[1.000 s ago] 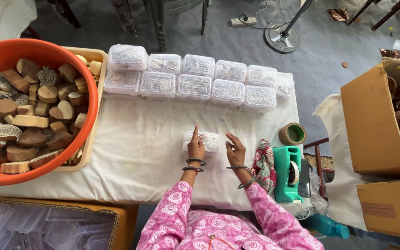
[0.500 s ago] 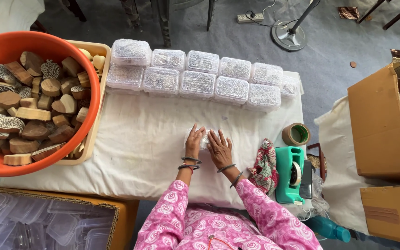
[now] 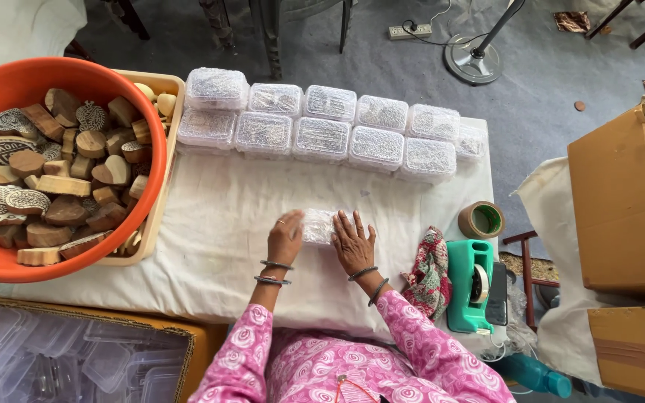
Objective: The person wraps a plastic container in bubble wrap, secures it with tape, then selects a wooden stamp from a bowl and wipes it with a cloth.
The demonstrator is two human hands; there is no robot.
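Nearest the viewer, a stock of empty clear plastic boxes (image 3: 76, 358) lies in a cardboard carton below the table's near left corner. On the white-clothed table (image 3: 210, 246), taken as the landmark, the left hand (image 3: 285, 240) and right hand (image 3: 353, 242) rest at the near centre, palms down, fingers loosely spread, flanking and touching a small wrapped clear box (image 3: 318, 226); neither hand is closed around it, both press on its sides and top. Judged from this, the step is smoothing the wrap onto the box: it is best done with even pressure from both palms, working outward from the middle, keeping the box flat on the cloth so the film does not crease or lift at the corners. At the table's near right edge sit a folded patterned cloth (image 3: 428, 272), a green tape dispenser (image 3: 472, 287) and, just beyond, a roll of brown tape (image 3: 481, 220). At the table's left end stands an orange tub (image 3: 76, 75) heaped with carved wooden blocks (image 3: 54, 179), set in a beige tray (image 3: 160, 194). Along the table's far edge run two rows of finished wrapped boxes (image 3: 322, 134), touching one another. Right of the table, off it, stand open cardboard cartons (image 3: 614, 216).
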